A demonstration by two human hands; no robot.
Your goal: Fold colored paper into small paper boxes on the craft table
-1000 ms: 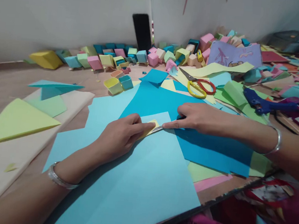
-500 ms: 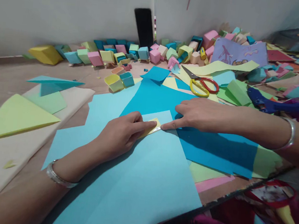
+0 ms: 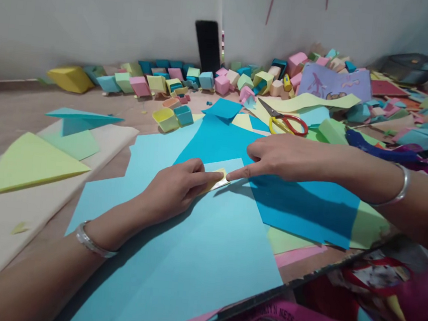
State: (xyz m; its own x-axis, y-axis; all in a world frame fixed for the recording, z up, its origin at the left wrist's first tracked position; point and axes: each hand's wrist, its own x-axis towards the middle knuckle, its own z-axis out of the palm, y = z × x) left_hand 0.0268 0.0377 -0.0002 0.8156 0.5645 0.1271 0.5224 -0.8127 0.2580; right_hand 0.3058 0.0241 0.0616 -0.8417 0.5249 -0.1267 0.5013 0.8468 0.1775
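Note:
Under the stretched index finger of my left hand (image 3: 173, 187), a small pale yellow paper strip (image 3: 217, 184) is pressed against a light blue sheet (image 3: 189, 259); its other fingers are curled in and partly hide the strip. A glossy whitish smear shows along the strip's near edge. My right hand (image 3: 278, 156) comes in from the right with its index finger extended, the tip touching the strip's right end. Thumb and index stand apart, and nothing is held there. Darker blue paper (image 3: 216, 140) lies beneath and behind both hands.
Red-and-yellow-handled scissors (image 3: 287, 125) lie behind my right hand, left of a dark blue tool (image 3: 370, 145). Folded paper boxes (image 3: 140, 87) line the wall beside an upright phone (image 3: 208, 45). Folded yellow paper (image 3: 34, 166) lies left. The table's edge (image 3: 324, 269) runs along the right front.
My right index fingertip has shifted slightly left along the strip. My left hand keeps pressing the strip in place. The camera view has tilted and shifted a little.

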